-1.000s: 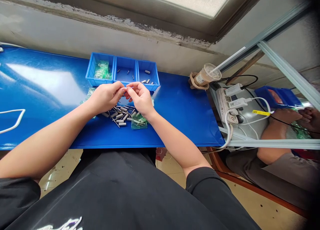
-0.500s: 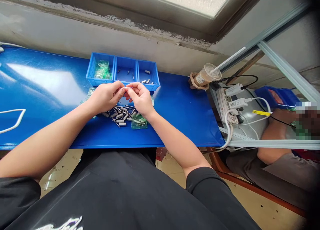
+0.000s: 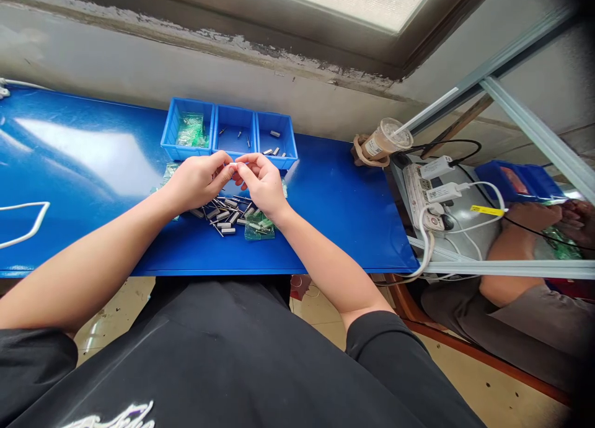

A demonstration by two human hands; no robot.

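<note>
Left hand (image 3: 198, 181) and right hand (image 3: 261, 183) meet fingertip to fingertip, each grip pinching a small part (image 3: 233, 165), above the metal pins (image 3: 223, 212) at 6 o'clock.

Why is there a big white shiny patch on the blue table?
Head view: that is glare, window light bouncing off the glossy blue table at the left; the edges bend from the wide lens; the hands, left hand and right hand, look sharp.
</note>
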